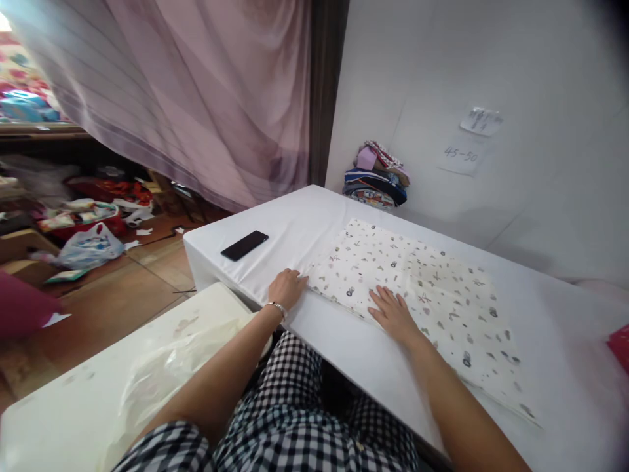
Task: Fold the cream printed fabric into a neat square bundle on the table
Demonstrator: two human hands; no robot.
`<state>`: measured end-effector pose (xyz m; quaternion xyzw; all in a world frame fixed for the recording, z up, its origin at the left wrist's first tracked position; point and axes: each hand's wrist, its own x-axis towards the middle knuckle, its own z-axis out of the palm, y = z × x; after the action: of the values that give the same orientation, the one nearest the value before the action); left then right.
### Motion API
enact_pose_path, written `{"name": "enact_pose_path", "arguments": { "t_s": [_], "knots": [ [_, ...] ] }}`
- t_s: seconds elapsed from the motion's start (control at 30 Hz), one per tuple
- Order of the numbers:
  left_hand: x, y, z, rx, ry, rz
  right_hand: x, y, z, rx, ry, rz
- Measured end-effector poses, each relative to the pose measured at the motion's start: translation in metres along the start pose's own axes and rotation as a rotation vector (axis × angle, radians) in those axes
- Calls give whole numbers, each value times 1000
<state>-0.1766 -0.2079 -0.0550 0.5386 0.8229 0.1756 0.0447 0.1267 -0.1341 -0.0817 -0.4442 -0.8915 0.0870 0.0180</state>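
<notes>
A white fabric piece (442,308) printed with small scattered motifs lies flat on the white-covered table (275,216). My right hand (392,313) rests on its near edge, palm down with fingers spread. At the fabric's left corner is my left hand (287,288), its fingers stretched out toward the edge and a bracelet at the wrist. Nothing shows in either hand. Whether the fabric is one layer or folded I cannot tell for certain.
A black phone (244,245) lies on the table's left part. Folded clothes (376,177) are stacked at the back by the wall. A white side table (98,373) with a clear plastic bag (171,367) stands at my left. A pink curtain (236,92) hangs behind.
</notes>
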Motion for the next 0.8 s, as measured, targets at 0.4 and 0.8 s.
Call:
{"name": "enact_pose_path", "arguments": {
  "t_s": [0.4, 0.8],
  "knots": [
    [39, 14, -5, -81, -248, -123, -1, -1, -7, 103, -32, 30],
    [37, 16, -2, -248, -217, -193, -2, 0, -10, 155, -42, 15]
  ]
}}
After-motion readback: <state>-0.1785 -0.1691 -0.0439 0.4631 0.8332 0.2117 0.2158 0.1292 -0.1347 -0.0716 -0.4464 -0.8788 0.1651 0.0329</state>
